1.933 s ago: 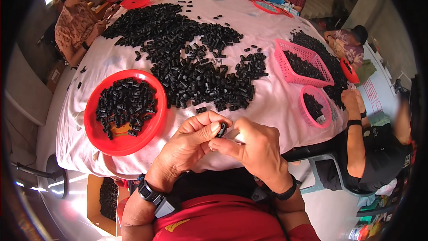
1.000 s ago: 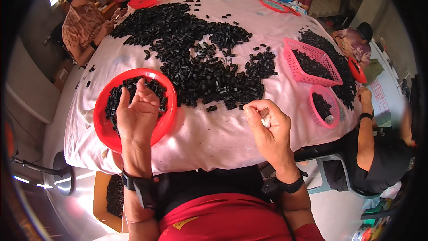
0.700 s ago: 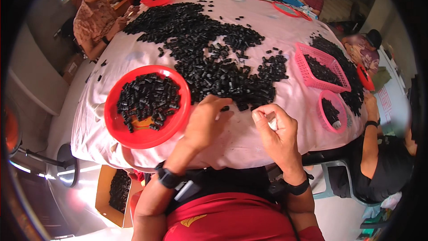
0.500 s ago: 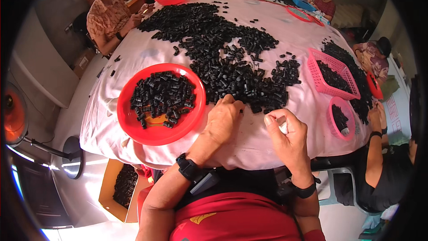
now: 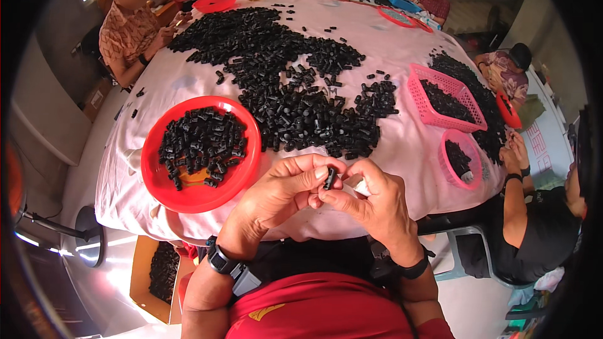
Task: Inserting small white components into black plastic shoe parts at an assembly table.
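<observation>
In front of me, over the table's near edge, both hands are close together. My left hand (image 5: 276,191) pinches a small black cylindrical part (image 5: 330,178) between thumb and fingers. The thumb of my right hand (image 5: 380,204) comes up against the part's lower end. A small white thing (image 5: 362,188), perhaps cloth or paper, sits in the curled fingers of that hand, partly hidden. Beyond my hands spreads a large pile of the same black parts (image 5: 301,116). To the left, a round red tray (image 5: 154,179) holds many more.
At right stand a pink rectangular basket (image 5: 419,110) and a round pink basket (image 5: 447,162), both with black parts. A cardboard box (image 5: 141,282) of parts is on the floor at lower left. Other people sit around the cloth-covered table (image 5: 383,44); one person's arm (image 5: 515,207) is near right.
My left hand has come back from the pile's near edge and now holds a black part. My right hand has moved left to meet it. The whole view has shifted slightly.
</observation>
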`<action>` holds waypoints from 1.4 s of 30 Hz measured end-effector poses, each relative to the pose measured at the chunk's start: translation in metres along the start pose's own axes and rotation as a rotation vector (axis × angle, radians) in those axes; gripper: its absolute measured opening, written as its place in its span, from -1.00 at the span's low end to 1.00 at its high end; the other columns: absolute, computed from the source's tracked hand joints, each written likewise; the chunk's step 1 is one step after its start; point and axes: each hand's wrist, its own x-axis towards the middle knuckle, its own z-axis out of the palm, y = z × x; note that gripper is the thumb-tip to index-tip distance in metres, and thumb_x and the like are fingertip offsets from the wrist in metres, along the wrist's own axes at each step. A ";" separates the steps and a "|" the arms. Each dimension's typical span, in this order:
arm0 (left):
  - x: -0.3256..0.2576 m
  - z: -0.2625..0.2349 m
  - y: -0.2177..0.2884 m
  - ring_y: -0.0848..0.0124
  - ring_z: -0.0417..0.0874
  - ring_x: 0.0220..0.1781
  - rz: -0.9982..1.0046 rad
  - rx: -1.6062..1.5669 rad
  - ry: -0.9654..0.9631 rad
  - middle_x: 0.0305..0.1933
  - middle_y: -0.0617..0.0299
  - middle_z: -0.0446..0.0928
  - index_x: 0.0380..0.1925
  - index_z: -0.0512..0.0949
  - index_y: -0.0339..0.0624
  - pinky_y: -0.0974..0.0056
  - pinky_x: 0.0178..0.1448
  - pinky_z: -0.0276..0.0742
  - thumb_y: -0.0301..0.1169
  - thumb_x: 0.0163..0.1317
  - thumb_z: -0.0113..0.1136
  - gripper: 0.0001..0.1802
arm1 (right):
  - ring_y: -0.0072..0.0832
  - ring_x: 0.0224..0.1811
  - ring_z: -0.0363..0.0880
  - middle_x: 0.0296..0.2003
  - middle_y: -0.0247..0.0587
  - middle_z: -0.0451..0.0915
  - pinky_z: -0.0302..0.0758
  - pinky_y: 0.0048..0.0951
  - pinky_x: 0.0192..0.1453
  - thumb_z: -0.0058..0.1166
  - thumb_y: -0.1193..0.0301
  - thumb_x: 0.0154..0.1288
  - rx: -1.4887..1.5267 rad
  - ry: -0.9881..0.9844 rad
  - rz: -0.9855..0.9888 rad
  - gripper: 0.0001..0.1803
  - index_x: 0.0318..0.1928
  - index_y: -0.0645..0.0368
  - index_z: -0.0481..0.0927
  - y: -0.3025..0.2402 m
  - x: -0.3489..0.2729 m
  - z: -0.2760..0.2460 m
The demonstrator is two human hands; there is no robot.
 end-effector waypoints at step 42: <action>-0.004 0.006 -0.006 0.47 0.64 -0.26 -0.116 -0.225 0.015 -0.19 0.15 0.64 0.06 0.53 -0.26 0.40 -0.20 0.59 -0.41 0.39 0.17 -0.71 | -0.56 -0.48 0.69 -0.56 -0.23 0.65 0.52 -0.48 -0.49 0.33 0.22 0.26 0.074 -0.010 0.035 -0.65 -0.26 0.25 0.52 -0.015 0.000 -0.019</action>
